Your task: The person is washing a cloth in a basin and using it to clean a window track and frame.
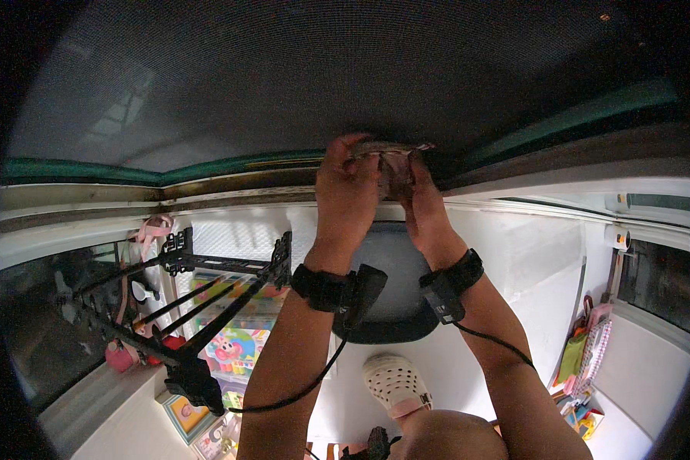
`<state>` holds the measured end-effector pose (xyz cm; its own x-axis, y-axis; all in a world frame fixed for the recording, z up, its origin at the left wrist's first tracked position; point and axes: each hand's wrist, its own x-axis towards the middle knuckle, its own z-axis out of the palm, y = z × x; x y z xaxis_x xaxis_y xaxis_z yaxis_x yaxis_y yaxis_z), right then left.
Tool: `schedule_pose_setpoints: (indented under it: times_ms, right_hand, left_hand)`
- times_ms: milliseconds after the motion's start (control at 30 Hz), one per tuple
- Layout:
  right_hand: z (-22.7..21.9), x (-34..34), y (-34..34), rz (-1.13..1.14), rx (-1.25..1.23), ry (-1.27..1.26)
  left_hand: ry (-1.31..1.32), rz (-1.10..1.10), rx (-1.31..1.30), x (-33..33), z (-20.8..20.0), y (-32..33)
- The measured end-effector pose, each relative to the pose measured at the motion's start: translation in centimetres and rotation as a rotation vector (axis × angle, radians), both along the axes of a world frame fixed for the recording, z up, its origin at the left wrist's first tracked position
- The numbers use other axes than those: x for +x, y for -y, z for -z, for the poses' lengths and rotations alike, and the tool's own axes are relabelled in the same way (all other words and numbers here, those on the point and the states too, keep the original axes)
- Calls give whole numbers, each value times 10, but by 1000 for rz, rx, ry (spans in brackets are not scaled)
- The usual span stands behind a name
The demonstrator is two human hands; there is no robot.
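Observation:
At the ledge below a dark mesh screen [284,84], my two hands meet around a crumpled, pale greyish-pink cloth [393,175]. My left hand [346,195] has its fingers closed on the cloth's left side. On the other side, my right hand [425,201] pinches it between thumb and fingers. The cloth's upper edge spreads out flat just over the fingertips, close to the screen's lower frame [261,166]. Part of it is hidden behind the hands. A black strap with a small cabled box circles each wrist.
A black folding rack [230,307] stands at left, before colourful children's packages [238,345] and a pink bag [120,356]. Below my hands is a dark grey, rounded seat-like surface [391,284]. My foot wears a cream clog [395,379]. Bags [583,349] hang at right.

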<state>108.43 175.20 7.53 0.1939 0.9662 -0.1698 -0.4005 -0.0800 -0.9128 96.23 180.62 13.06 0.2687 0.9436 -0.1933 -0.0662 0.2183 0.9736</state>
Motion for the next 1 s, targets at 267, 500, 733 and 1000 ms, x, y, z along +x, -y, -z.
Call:
schedule_pose_setpoints:
  times_ms: [267,500,733,1000]
  right_hand:
    - [-10,-1,-7,-49,-40,-593]
    - [8,-3,-9,198,-181,-712]
    - [-12,-9,0,201,-136,-587]
    - [-49,-13,94,90,-300,-415]
  left_hand:
    - [-187,-16,535,9,47,12]
    - [-443,-69,373,16,43,37]
    - [-534,125,280,4,38,35]
    - [-316,21,173,-14,-10,125]
